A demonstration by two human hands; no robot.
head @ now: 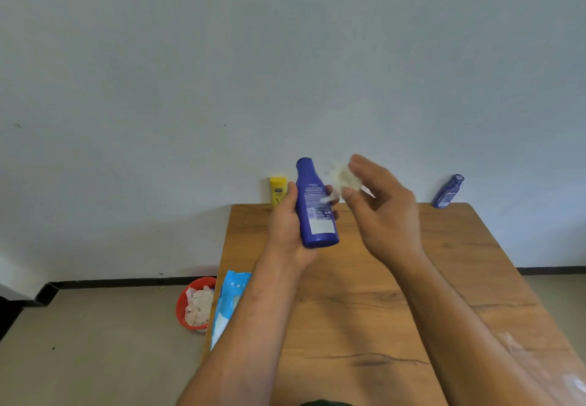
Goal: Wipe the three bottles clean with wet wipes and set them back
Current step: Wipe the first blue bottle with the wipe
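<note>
My left hand (287,225) grips a tall blue bottle (315,206) upright above the far part of the wooden table (364,304), its back label facing me. My right hand (383,209) pinches a crumpled white wet wipe (344,177) just right of the bottle's neck, close to it. A yellow bottle (278,190) stands at the table's far left edge against the wall, partly behind my left hand. A smaller blue bottle (447,191) stands at the far right corner.
A light blue wet-wipe pack (230,304) lies on the table's left edge. A red bin (195,302) holding used wipes sits on the floor left of the table. A white wall stands right behind the table.
</note>
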